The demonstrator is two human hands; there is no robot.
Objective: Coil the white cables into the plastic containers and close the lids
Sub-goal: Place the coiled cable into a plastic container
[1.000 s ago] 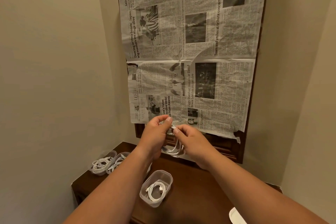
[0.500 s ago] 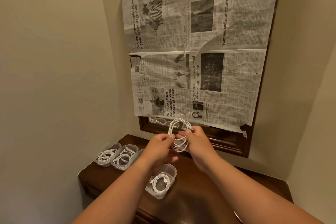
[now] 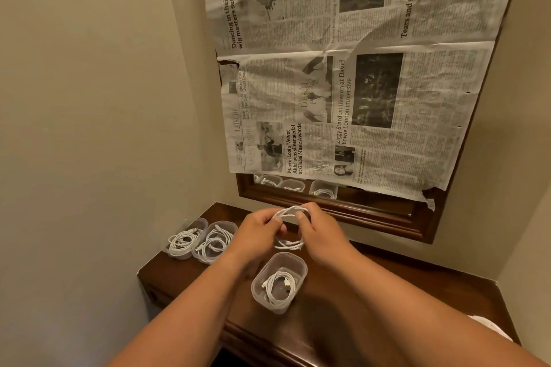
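Overhead, newspaper (image 3: 372, 74) reads "Ziggy Stardust"; both hands grip coiled cable (image 3: 290, 213).

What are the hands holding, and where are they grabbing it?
A coiled white cable. The left hand pinches the coil's left side and the right hand pinches its right side, above the table.

Your left hand (image 3: 260, 228) and right hand (image 3: 320, 231) are raised side by side in front of you, both forearms stretched forward. Each pinches one side of the coiled white cable (image 3: 290, 226) between thumb and fingertips, knuckles turned outward.
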